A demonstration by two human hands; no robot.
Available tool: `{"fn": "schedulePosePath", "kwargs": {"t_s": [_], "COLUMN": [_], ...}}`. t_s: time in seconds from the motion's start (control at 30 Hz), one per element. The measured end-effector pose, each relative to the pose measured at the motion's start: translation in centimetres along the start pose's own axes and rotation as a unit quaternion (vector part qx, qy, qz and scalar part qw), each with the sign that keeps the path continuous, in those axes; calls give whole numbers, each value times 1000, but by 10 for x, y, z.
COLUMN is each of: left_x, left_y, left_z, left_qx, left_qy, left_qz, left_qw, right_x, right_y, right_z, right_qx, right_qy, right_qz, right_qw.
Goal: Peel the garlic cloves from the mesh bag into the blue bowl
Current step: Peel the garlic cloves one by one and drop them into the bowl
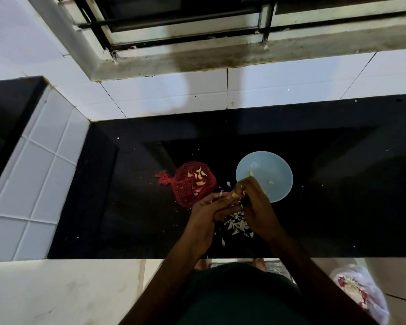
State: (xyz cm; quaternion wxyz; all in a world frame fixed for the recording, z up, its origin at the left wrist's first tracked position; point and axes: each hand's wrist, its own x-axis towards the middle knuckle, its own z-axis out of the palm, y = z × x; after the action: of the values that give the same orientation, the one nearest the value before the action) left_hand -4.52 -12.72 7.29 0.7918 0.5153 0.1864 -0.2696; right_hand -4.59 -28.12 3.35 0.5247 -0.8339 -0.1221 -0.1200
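Yellow clove sits pinched in your right hand beside the bowl, likely so skins fall outside it. Whether your left hand grips too is unclear.

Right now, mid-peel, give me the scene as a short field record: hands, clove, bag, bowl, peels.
blue bowl: on black counter, few peeled cloves inside
mesh bag: left of the bowl, cloves visible
right hand: pinches garlic clove at bowl's near rim
left hand: fingertips at the clove, grip unclear
peels: scattered under both hands
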Motion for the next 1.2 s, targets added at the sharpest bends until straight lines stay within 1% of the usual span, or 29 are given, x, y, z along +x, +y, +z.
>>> {"fn": "schedulePosePath", "kwargs": {"t_s": [0.17,0.23,0.3,0.4,0.47,0.53,0.6,0.7,0.83,0.9,0.97,1.07,1.13,1.2], "left_x": [1,3,5,8,7,6,6,7,8,7,4,5,6,5], "left_y": [-8,-9,-9,-9,-7,-5,-4,-4,-2,0,0,-2,-3,-2], "left_z": [2,3,2,-3,-5,-7,-10,-10,-7,-3,1,1,0,1], "left_qx": [-49,-62,-57,-19,33,94,138,194,226,242,226,168,136,138], "left_qy": [17,21,26,42,63,78,76,73,50,33,28,21,20,20], "left_qz": [33,55,78,121,154,188,212,232,239,228,200,163,144,130], "left_qw": [998,996,995,992,986,975,964,950,943,943,953,972,980,982], "right_x": [-1,1,4,7,7,3,-1,-4,-3,-2,-1,-1,-2,-1], "right_y": [-10,-9,-9,-11,-13,-16,-17,-15,-13,-11,-9,-7,-7,-7], "right_z": [9,13,12,6,1,-2,-2,-2,-5,-6,-7,-4,0,3], "right_qx": [-21,-6,18,37,43,50,70,107,110,102,81,16,-41,-86], "right_qy": [49,79,88,77,78,69,57,70,84,91,88,55,33,18], "right_qz": [-12,8,34,51,72,74,87,128,129,116,99,46,35,31], "right_qw": [999,997,995,995,993,994,992,984,982,984,988,997,998,996]}}
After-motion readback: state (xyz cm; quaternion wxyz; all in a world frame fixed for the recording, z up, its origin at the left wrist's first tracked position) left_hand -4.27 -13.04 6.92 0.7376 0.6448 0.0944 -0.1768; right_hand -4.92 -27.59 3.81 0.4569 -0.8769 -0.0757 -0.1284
